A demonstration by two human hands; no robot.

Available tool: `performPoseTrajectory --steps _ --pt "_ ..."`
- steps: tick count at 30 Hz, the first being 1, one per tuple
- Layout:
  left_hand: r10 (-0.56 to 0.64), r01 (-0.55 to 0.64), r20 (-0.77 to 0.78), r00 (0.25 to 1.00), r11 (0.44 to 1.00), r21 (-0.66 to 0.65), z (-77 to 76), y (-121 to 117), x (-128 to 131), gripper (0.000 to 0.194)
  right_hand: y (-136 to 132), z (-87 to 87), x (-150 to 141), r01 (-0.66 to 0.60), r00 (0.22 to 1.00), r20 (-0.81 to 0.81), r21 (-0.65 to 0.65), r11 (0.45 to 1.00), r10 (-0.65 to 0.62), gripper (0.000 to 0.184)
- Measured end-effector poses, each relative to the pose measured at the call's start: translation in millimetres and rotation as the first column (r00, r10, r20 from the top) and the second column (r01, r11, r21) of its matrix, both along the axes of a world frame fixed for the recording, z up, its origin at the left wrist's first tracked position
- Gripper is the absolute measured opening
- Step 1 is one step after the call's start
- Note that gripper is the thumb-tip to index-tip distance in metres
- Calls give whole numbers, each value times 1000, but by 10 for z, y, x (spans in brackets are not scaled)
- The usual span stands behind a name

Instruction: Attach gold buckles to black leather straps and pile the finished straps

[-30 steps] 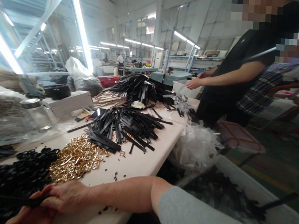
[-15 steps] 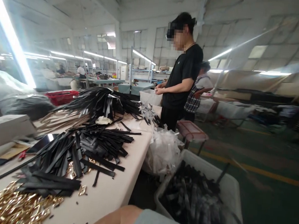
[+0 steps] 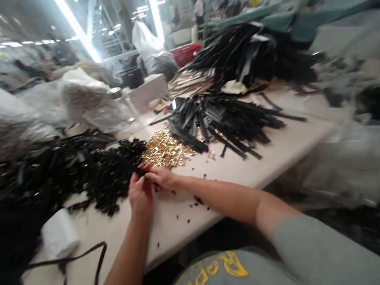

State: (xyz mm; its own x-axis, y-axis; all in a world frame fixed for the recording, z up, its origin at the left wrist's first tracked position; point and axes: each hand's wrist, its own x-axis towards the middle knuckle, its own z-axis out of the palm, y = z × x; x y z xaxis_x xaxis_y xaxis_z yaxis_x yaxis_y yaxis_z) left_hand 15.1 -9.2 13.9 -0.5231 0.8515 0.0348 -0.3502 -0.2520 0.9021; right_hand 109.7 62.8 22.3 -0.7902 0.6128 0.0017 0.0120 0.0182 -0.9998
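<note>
Both hands meet over the pale table, fingers pinched together around a black strip [image 3: 135,169]. My left hand [image 3: 141,194] grips it from the near side, its fingers closed. From the right, my right hand [image 3: 162,178] closes on the same strip, and its fingertips are partly hidden and blurred. Just beyond the hands lies a heap of gold metal buckles [image 3: 165,149]. A pile of small black pieces [image 3: 109,178] spreads to their left. Behind the buckles, many flat black strips [image 3: 240,115] lie in a loose stack.
A larger bundle of long black strips [image 3: 232,50] sits farther back, near a red basket [image 3: 186,54]. Clear plastic bags [image 3: 85,96] fill the left side. A white block-like object [image 3: 60,233] and a dark cord [image 3: 84,252] are at front left. The table edge [image 3: 210,225] slants rightward.
The view has swung left and down, away from the standing co-worker and the bin of black strips. Both my hands have come into view, holding a black strip.
</note>
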Motion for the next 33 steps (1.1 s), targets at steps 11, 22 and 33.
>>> performPoseTrajectory --steps 11,22,33 --pt "38 -38 68 997 999 -7 -22 56 -3 34 96 -120 19 -113 994 28 201 973 110 35" --pt "-58 47 447 893 998 34 -32 62 -129 13 -33 -86 -36 -37 932 268 738 673 -243 18" --pt "-5 8 487 873 1000 -3 69 43 -83 12 -51 -102 -59 -2 932 251 728 685 -263 22"
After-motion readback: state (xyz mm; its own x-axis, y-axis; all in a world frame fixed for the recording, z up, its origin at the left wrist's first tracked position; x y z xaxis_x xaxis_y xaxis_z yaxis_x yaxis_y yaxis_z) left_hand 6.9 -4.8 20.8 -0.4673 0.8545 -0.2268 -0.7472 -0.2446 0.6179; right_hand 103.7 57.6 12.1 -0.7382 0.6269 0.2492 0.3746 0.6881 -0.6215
